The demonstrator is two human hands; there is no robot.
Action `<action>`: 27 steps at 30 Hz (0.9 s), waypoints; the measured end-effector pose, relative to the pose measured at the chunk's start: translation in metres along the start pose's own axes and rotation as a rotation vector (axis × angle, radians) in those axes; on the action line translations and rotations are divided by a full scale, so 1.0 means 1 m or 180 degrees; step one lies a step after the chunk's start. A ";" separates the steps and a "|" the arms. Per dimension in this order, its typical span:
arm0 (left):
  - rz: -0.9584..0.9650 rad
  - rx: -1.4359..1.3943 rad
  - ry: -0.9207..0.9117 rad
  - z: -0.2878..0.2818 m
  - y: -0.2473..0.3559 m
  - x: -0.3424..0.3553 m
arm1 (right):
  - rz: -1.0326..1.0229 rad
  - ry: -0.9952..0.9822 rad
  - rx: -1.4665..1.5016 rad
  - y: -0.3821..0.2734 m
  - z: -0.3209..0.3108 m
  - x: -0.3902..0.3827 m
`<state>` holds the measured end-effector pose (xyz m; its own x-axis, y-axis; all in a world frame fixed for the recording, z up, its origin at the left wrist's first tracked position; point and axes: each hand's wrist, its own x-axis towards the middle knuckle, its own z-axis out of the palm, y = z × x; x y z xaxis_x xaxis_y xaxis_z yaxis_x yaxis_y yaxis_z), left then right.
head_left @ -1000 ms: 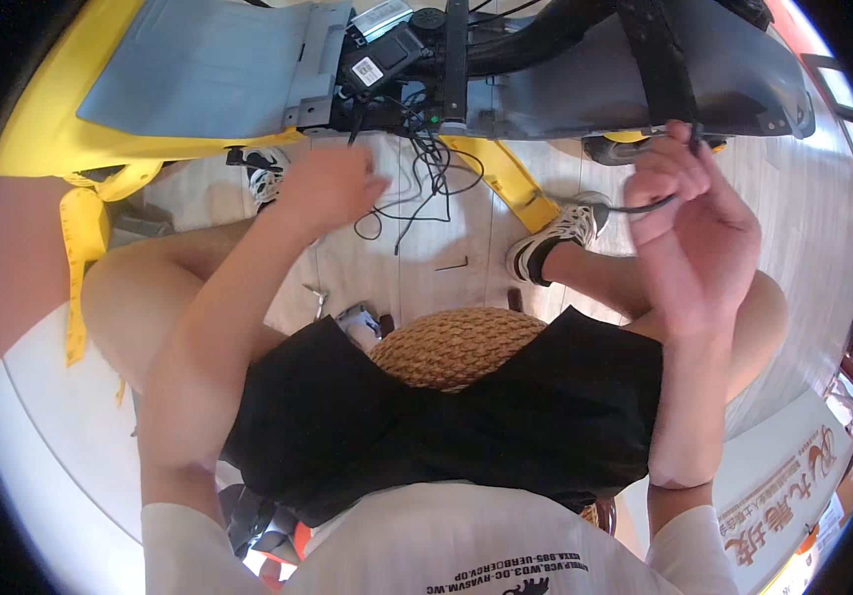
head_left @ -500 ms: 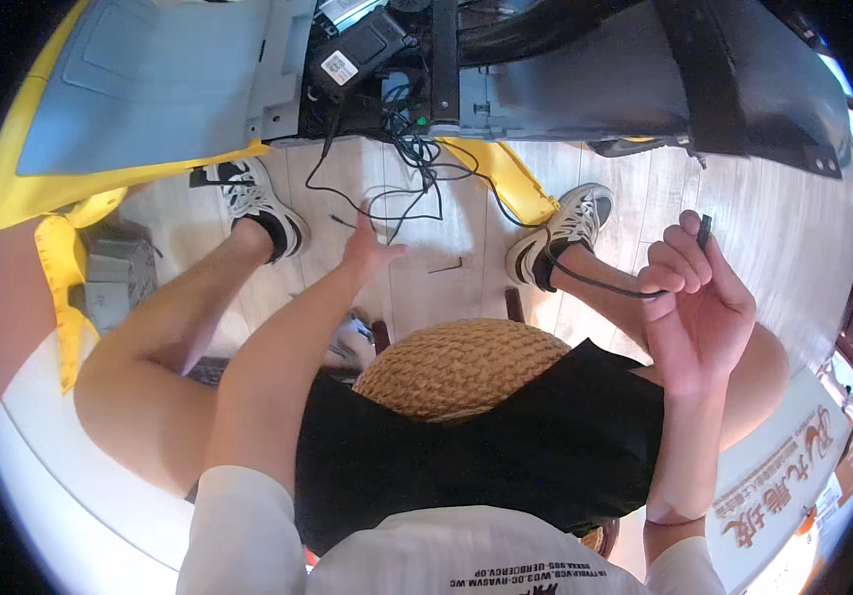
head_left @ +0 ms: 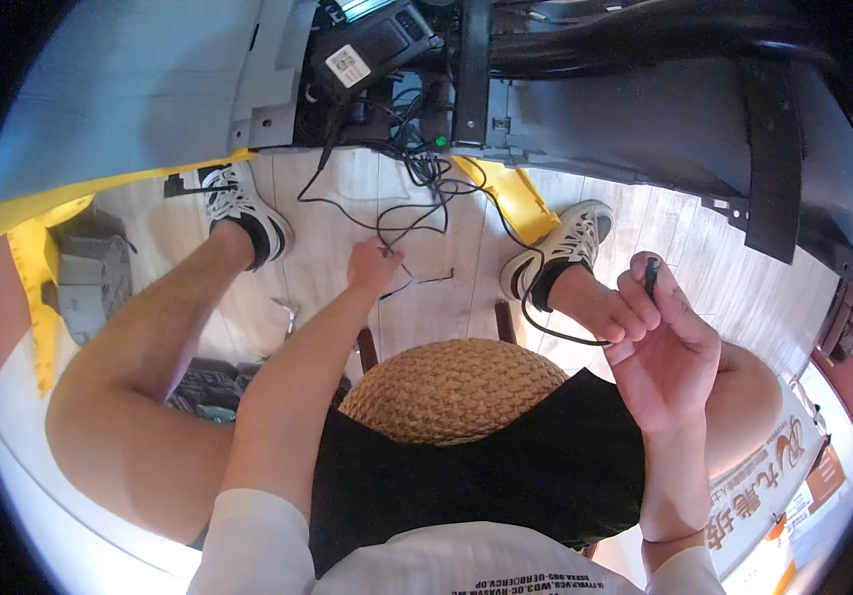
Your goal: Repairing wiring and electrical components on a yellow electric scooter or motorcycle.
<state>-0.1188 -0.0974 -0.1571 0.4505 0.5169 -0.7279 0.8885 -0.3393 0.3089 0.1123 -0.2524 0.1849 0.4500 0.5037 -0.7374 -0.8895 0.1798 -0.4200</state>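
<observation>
My right hand is raised on the right, its fingers curled round a black cable that ends in a small connector poking up beside the thumb. From that hand the cable loops past my right shoe toward a tangle of thin black cables. Lower and left of centre, my left hand pinches another thin black cable below the tangle. Part of this cable hangs past the fingers, with its end near the floor. Above the tangle sits a black box with a white label, inside the opened machine.
A grey and yellow machine panel spans the upper left, and dark curved housing the upper right. A yellow part juts down between my shoes. Beneath me is a woven stool. A small L-shaped tool lies on the wooden floor.
My left hand has gone from spread fingers to a pinch on a cable. My right hand, still holding its cable, has come lower and slightly left. The view has shifted a little.
</observation>
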 end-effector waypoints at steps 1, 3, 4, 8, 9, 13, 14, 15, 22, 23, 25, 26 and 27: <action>0.0128 -0.0047 -0.0446 -0.004 0.003 0.002 | 0.0045 0.0057 -0.0038 0.001 -0.001 0.000; -0.0059 -0.0186 -0.0539 0.000 -0.004 0.006 | 0.0125 0.0081 -0.0025 0.009 -0.001 0.006; -0.0228 -0.0318 -0.0641 0.001 -0.007 0.007 | 0.0191 0.0119 -0.0005 0.012 -0.001 0.009; -0.0372 -0.0313 -0.0841 -0.015 0.023 -0.009 | 0.0304 0.0274 -0.0165 0.017 -0.001 0.017; -0.0202 -0.0059 -0.0733 -0.018 0.021 -0.014 | 0.0312 0.0248 -0.0174 0.018 0.001 0.019; 0.1612 0.0972 -0.0889 -0.077 0.050 -0.062 | 0.0371 0.0255 -0.0470 0.022 0.003 0.027; 0.2084 0.1081 -0.0996 -0.106 0.061 -0.071 | 0.0388 0.0272 -0.0616 0.025 0.005 0.029; 0.2579 0.1171 -0.1125 -0.130 0.073 -0.080 | 0.0402 0.0254 -0.0613 0.029 0.003 0.031; 0.2144 0.0536 0.0267 -0.243 0.126 -0.067 | 0.0616 0.0359 -0.0862 0.040 0.005 0.041; 0.2140 0.0904 0.0191 -0.245 0.126 -0.064 | 0.0692 0.0351 -0.0879 0.042 0.006 0.042; 0.1996 0.0957 0.0083 -0.239 0.131 -0.059 | 0.0698 0.0366 -0.0904 0.041 0.008 0.044; 0.1837 0.0996 -0.0041 -0.237 0.135 -0.059 | 0.0653 0.0318 -0.0919 0.040 0.010 0.043; 0.1857 0.0999 -0.0051 -0.235 0.139 -0.057 | 0.0608 0.0275 -0.0936 0.040 0.011 0.042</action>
<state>-0.0006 0.0108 0.0710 0.8465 0.1680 -0.5051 0.4305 -0.7742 0.4640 0.0949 -0.2148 0.1433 0.2940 0.4291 -0.8540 -0.9031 -0.1678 -0.3952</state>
